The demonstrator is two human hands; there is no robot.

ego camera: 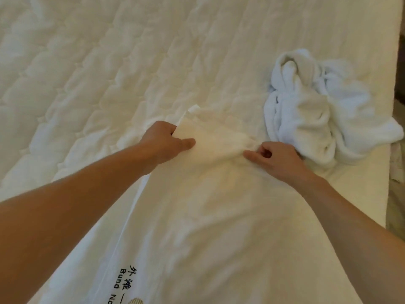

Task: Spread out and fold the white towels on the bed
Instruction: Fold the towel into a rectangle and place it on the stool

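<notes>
A white towel (210, 211) with dark blue lettering near its front edge lies lengthwise on the bed, running from the bottom of the view to the middle. My left hand (164, 140) grips its far left corner, which is lifted and creased. My right hand (276, 157) pinches the far right part of the same towel, fingers closed on the cloth. A second white towel (315, 113) lies crumpled in a heap to the right, just beyond my right hand.
The quilted white bed cover (87, 73) spreads to the left and far side. The bed's right edge (394, 88) runs close behind the crumpled towel, with darker floor beyond it.
</notes>
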